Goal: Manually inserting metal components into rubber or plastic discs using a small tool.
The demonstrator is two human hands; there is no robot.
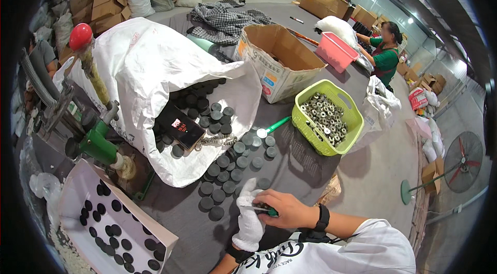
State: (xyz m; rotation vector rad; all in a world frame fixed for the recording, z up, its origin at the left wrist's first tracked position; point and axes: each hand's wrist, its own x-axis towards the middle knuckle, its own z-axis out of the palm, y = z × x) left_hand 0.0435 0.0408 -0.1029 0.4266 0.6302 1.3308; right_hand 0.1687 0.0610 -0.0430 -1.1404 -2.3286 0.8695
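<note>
My left hand (247,225), in a white knit glove, is closed near the table's front edge; what its fingers hold, if anything, is hidden. Bare and wearing a black wristband, my right hand (287,209) is wrapped round a small knife (272,212) with a green handle. Its thin blade lies across the gloved fingers. Just beyond both hands, black rubber discs (223,176) are spread on the dark cloth. More discs spill from the mouth of a big white woven sack (140,62), where a phone (178,125) rests on them.
A green basket (298,119) of metal parts, a cardboard box (269,78) and a green-handled tool (274,127) stand or lie beyond. At left are a green hand press (101,142) with a red knob and a white box (111,199) of discs. A co-worker (385,59) stands far right.
</note>
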